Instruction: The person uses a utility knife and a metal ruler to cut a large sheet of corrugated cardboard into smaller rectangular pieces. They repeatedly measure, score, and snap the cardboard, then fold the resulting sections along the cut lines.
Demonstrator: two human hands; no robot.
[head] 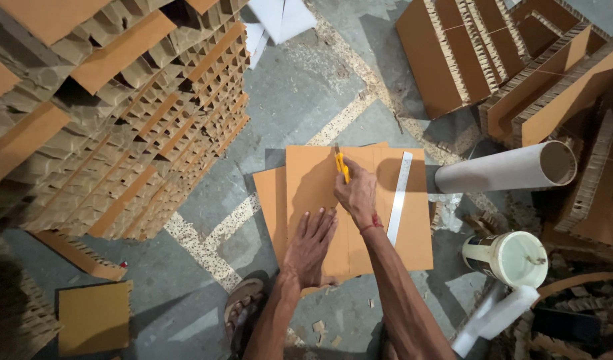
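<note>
Both forearms come in from the bottom edge, nearest the cam, w/ a sandalled foot [243, 308] on the floor beside the left one. Left hand [310, 245] lies flat on the cardboard sheet [313, 180], fingers [320, 223] spread apart, palm down, gripping nothing, just pressing. Right hand [357, 195] has its fingers clamped round a yellow utility knife [343, 167], blade end pointing away from the person, tip touching the sheet near its far edge. A red thread is tied at the right wrist.

The sheet sits on top of other flat cardboard pieces, all on the grey floor [300, 87], approx mid-frame. A metal ruler [400, 197] lies on the cardboard just right of the knife hand, running lengthwise, not touched by either hand.

Further out: tall stack of honeycomb cardboard [120, 120] at the left edge; more honeycomb panels [493, 53] at the far right corner; a cardboard tube [506, 170] lying on its side to the right; a white bucket [506, 259] nearer, right side. Small loose cardboard square [94, 317] at the near left corner. Small scraps dot the floor by the near edge.
</note>
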